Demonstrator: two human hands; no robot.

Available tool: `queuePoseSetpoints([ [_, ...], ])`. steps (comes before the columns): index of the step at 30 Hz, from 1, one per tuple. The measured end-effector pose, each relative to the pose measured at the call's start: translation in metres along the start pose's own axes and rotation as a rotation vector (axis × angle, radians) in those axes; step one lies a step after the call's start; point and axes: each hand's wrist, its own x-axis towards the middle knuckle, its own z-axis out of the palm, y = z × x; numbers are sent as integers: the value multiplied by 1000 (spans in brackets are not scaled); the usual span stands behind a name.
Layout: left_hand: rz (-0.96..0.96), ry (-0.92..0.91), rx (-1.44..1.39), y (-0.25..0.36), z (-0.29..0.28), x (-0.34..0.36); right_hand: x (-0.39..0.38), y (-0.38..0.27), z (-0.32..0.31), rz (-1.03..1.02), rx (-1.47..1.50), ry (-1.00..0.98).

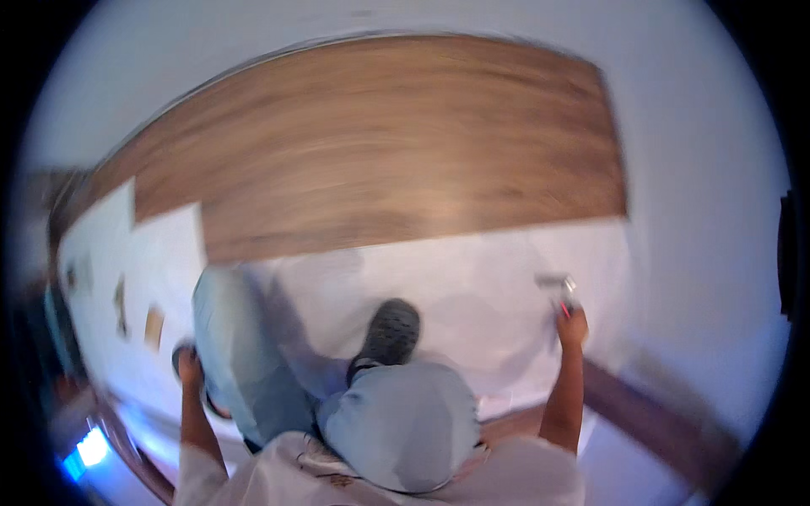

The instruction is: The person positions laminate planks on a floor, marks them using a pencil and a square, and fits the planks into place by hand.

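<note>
My right hand (572,327) grips a blurred metal tool (553,282) with a dark and red handle, held over the white sheet (451,282) at the right. My left hand (189,367) hangs low beside my bent left leg, against a dark rounded shape; whether it holds that is unclear. My foot in a dark shoe (388,329) rests on the white sheet, between my legs.
A wide wood-look floor panel (380,135) lies ahead, bordered by pale wall or surface (692,169). More white sheets (164,244) with small objects, including a tan piece (153,327), lie left. A bright blue light (91,447) shows lower left.
</note>
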Motion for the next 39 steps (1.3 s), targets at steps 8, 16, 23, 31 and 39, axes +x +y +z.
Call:
queuePoseSetpoints([
  [8, 63, 261, -304, -3, -39, -24, -60, -24, 5, -28, -49, 136],
  [16, -23, 211, -306, -93, -33, 46, -11, -224, -53, -576, -48, 138],
  [23, 27, 287, -331, -240, -59, 161, -117, -517, -110, -878, -275, 116],
  [31, -82, 442, -363, -356, -57, 264, -276, -773, -69, -1156, -700, 64],
  [39, -71, 501, -589, -378, -106, 351, -357, -996, 47, -1280, -676, -243],
])
